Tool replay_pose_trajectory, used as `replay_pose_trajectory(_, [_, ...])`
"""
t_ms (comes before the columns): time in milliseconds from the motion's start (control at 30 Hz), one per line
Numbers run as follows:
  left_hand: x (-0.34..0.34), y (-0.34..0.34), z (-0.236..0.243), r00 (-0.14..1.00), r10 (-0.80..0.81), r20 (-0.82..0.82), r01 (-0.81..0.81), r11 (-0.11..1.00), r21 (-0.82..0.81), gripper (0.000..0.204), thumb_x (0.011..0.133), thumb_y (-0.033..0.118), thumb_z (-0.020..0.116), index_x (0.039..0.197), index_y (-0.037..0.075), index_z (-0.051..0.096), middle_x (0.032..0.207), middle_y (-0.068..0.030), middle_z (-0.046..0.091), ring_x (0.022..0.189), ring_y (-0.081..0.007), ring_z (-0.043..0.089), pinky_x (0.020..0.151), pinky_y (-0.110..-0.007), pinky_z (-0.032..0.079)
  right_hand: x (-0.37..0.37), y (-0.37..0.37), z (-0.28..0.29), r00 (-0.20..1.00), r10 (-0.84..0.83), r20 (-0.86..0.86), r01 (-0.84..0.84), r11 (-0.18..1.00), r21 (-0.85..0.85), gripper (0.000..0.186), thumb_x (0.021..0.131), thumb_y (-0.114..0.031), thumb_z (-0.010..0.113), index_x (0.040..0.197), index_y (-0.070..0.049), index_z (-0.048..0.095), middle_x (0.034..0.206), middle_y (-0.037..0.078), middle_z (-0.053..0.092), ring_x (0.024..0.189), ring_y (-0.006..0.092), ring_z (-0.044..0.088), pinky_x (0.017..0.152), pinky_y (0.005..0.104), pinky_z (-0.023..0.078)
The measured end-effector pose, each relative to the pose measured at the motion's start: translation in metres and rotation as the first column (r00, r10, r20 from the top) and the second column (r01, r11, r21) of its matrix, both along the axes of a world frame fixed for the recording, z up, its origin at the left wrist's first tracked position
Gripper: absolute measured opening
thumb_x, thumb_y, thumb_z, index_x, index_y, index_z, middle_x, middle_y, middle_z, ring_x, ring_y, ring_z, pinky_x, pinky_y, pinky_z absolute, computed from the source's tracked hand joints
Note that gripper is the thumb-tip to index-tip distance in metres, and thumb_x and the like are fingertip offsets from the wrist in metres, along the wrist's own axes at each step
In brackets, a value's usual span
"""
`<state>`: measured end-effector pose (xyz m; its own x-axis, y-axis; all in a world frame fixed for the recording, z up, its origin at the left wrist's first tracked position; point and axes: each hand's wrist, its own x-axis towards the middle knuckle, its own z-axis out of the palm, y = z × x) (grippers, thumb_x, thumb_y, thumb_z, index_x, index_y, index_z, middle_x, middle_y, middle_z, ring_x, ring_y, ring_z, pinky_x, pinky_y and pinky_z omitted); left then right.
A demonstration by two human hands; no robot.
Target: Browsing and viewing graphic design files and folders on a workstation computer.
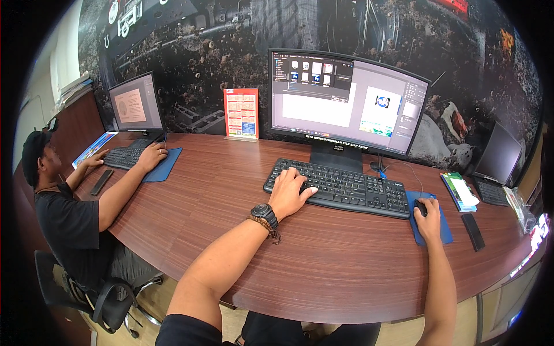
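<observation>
My left hand [288, 190], with a black watch and beaded bracelet at the wrist, rests on the left part of a black keyboard [346, 187], fingers apart over the keys. My right hand [427, 221] grips a black mouse [420, 206] on a blue mousepad [441, 233], just right of the keyboard. Behind the keyboard stands a wide monitor [323, 112] showing a file window over a design program. A black phone [473, 232] lies right of the mousepad.
A co-worker [66, 219] sits at left, hands on another keyboard and mousepad before a monitor [134, 104], beside a phone [101, 182]. A red card stand [241, 112] is between the monitors. Booklets [456, 187] and a laptop [496, 155] occupy the right. The curved desk [346, 265] spans the foreground.
</observation>
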<state>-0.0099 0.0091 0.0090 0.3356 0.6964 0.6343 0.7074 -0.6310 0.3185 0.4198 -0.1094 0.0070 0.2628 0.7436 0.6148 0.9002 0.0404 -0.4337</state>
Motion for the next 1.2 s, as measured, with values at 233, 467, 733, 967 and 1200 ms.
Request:
replay_pose_trajectory(233, [-0.0006,-0.0012,0.0022,1.0,-0.003,-0.005,0.003,1.0,-0.026,0.045,0.091,0.038,0.07,0.112,-0.002,0.069,0.11,-0.0144,0.056,0.107,-0.0333,0.054,0.095,-0.044,0.044,-0.0032,-0.0014,0.0023,1.0,0.014,-0.022,-0.014,1.0,0.0,0.034,0.082,-0.015,0.068,0.112,0.0,0.067,0.116,0.019,0.058,0.111,0.0377,0.058,0.098,0.0434,0.046])
replay_pose_trajectory(467, [-0.0006,-0.0012,0.0014,1.0,-0.003,-0.001,0.003,1.0,-0.009,0.046,0.091,0.038,0.07,0.112,-0.003,0.069,0.11,-0.0145,0.057,0.107,-0.0336,0.054,0.095,-0.044,0.044,-0.001,0.0002,-0.0005,1.0,0.022,0.015,-0.022,1.0,0.011,0.03,0.083,-0.013,0.068,0.11,0.001,0.066,0.112,0.016,0.058,0.107,0.0338,0.059,0.096,0.0404,0.047])
replay_pose_trajectory(733, [-0.0006,-0.0022,0.0028,1.0,-0.004,-0.017,0.004,1.0,-0.023,0.047,0.092,0.038,0.069,0.113,-0.003,0.069,0.111,-0.0144,0.056,0.106,-0.0332,0.054,0.095,-0.044,0.044,-0.0015,-0.0007,-0.0004,0.999,0.032,0.018,-0.033,0.999,0.034,0.03,0.083,-0.012,0.068,0.11,0.0,0.066,0.111,0.016,0.058,0.107,0.0339,0.059,0.095,0.0408,0.047])
replay_pose_trajectory(967, [-0.0017,-0.001,0.0015,1.0,-0.005,-0.015,0.005,0.999,-0.037,0.047,0.092,0.039,0.069,0.114,-0.003,0.069,0.11,-0.0144,0.056,0.106,-0.0327,0.053,0.095,-0.044,0.043,-0.0058,-0.001,0.003,0.999,0.022,-0.031,-0.023,1.0,-0.014,0.034,0.083,-0.015,0.068,0.113,0.001,0.066,0.116,0.019,0.058,0.11,0.0367,0.058,0.097,0.0426,0.046])
replay_pose_trajectory(1200, [-0.0005,0.0012,0.0005,1.0,-0.005,-0.017,0.005,1.0,-0.012,0.047,0.092,0.04,0.069,0.113,-0.003,0.069,0.109,-0.0144,0.056,0.105,-0.0331,0.053,0.095,-0.044,0.043,-0.0023,-0.0007,0.0014,0.999,0.031,-0.016,-0.031,1.0,0.006,0.034,0.082,-0.015,0.068,0.113,0.001,0.066,0.114,0.018,0.058,0.109,0.0366,0.059,0.096,0.0426,0.047])
